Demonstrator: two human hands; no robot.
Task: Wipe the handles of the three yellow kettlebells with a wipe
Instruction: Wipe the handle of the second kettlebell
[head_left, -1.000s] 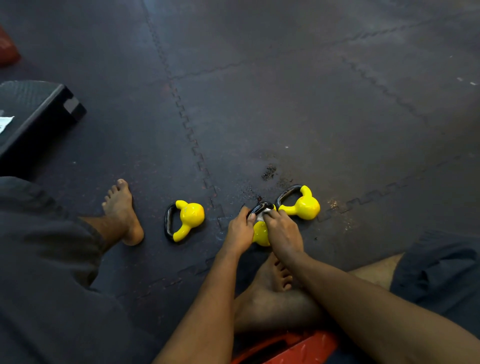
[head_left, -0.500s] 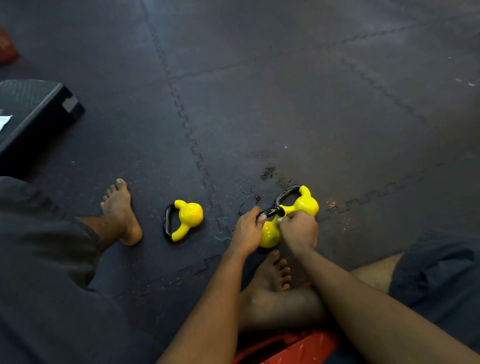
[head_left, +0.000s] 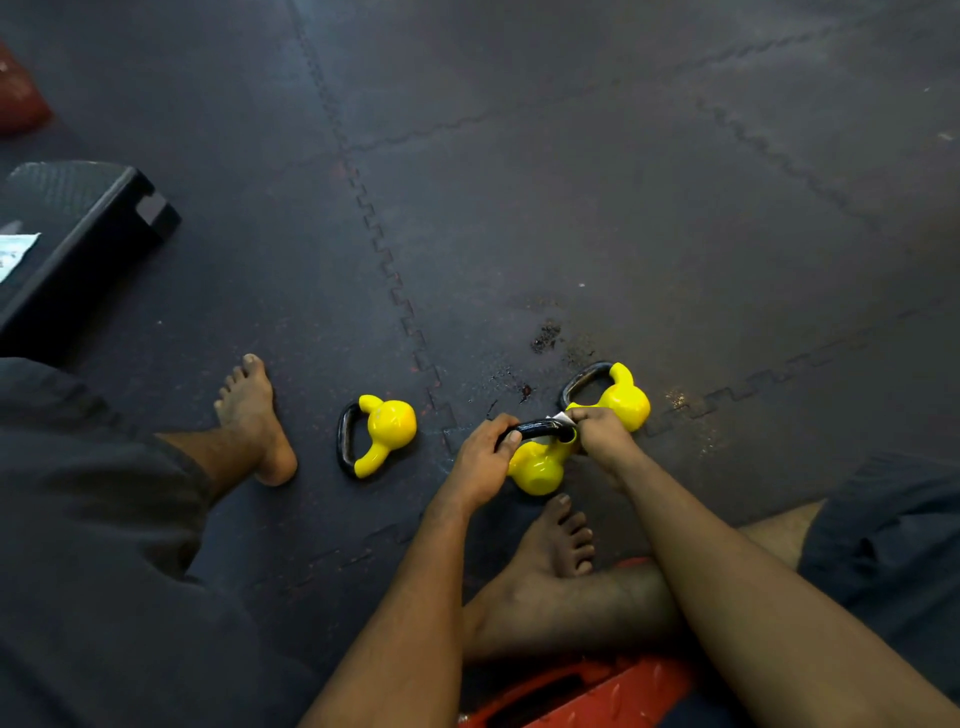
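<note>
Right hand (head_left: 602, 434) slid wipe (head_left: 563, 417) to handle's 3 o'clock end, left hand (head_left: 485, 457) clamping the small, stiff, glossy-slick middle kettlebell (head_left: 537, 467) at handle's 9 o'clock.

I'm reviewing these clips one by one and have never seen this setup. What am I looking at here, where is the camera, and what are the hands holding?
There is no machine: a person sits on a dark rubber floor, filmed by a wide-angle camera worn on their head, looking down at their own arms and bare feet. Three yellow kettlebells with black handles are in view. The left kettlebell and the far kettlebell lie on the floor untouched. The left hand steadies the middle kettlebell with a grip on its handle, while the right hand presses a small white wipe against the handle's right end. A black step sits at the left.
</note>
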